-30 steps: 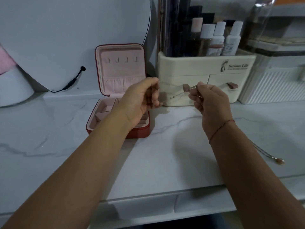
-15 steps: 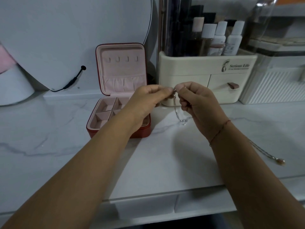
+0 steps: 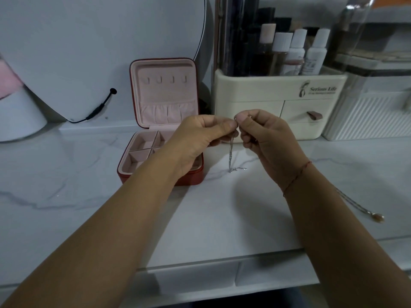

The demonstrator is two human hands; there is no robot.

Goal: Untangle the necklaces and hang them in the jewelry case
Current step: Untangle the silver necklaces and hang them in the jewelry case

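Observation:
A thin silver necklace hangs doubled from my two hands, its lower end touching the white marble table. My left hand and my right hand pinch its top ends together, fingertips nearly touching. The red jewelry case stands open just left of my hands; its pink lid shows a row of small hooks, all bare. A second necklace with a small pendant lies on the table right of my right forearm.
A cream cosmetics organizer with bottles and drawers stands right behind my hands. A white ribbed box is at the far right. A round mirror with a black cable leans at the back left.
My hands came together from apart. The necklace, first stretched level between them, now hangs down folded, and its lower end has sunk to the table.

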